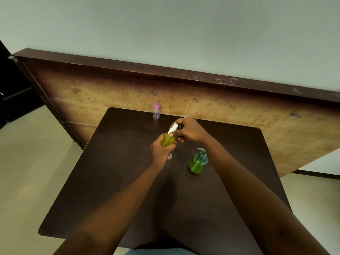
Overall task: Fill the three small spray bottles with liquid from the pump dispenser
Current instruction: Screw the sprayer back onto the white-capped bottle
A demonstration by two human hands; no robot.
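Capping step, by my reading: left hand [161, 151] grips the green-filled bottle [167, 141], right hand [190, 130] pinches its white spray top [173, 128]; next needs a square, snug twist.

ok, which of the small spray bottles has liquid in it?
The white-topped bottle, gripped by the left hand and right hand: its body is yellow-green. The pink-topped bottle at the far edge of the table looks clear.

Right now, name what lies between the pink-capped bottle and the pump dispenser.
Head view: the yellow-green spray bottle, gripped by the left hand, its white top held by the right hand.
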